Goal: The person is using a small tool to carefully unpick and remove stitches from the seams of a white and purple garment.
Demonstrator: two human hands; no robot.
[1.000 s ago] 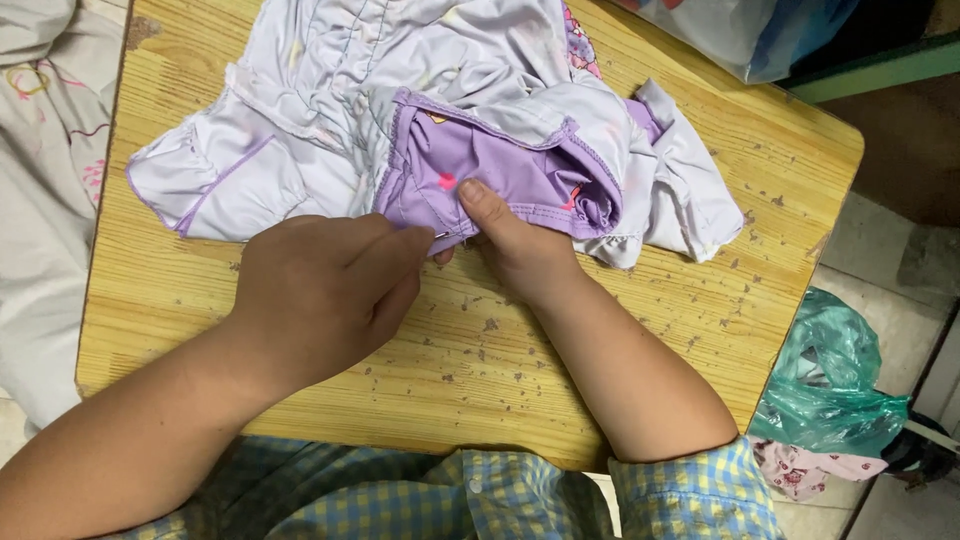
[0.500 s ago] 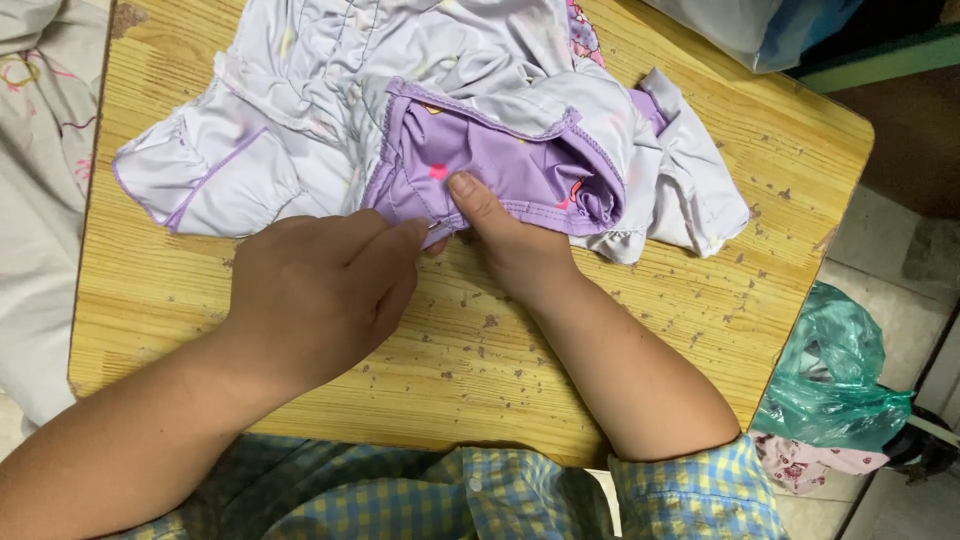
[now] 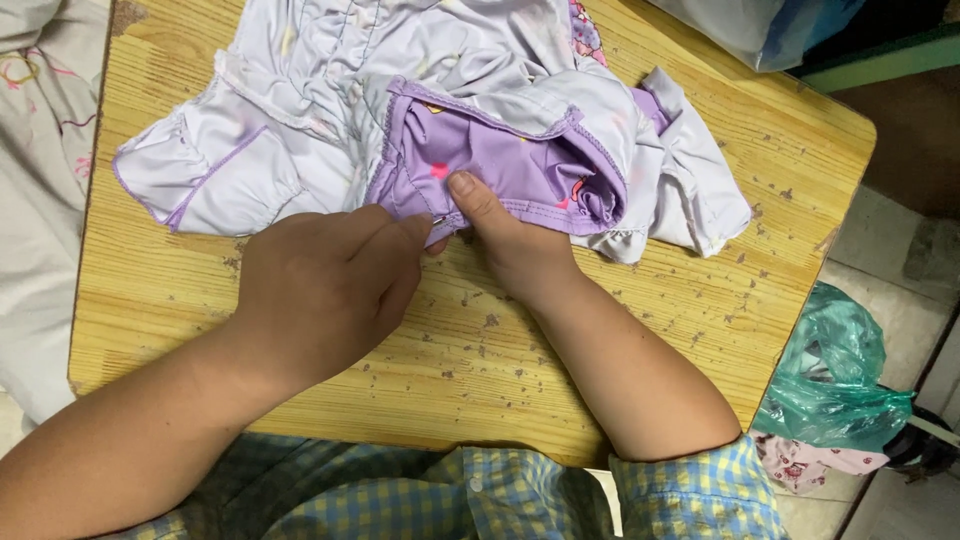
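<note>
Pinching the lower hem of a purple garment, the left hand has its fingers curled almost shut, their tips bunched on the cloth edge near the middle of the worktop; the right hand meets it there, thumb pressed flat on the purple fabric and the other fingers tucked beneath the hem, so both hands grip the same edge, fingertips touching; the purple garment lies crumpled on top of a pale lilac dress spread across the far half of the wooden worktop; a green plastic bag sits on the floor to the right, below the worktop's edge; pale printed fabric hangs past the left edge; blue-and-yellow checked sleeves show at the bottom.
</note>
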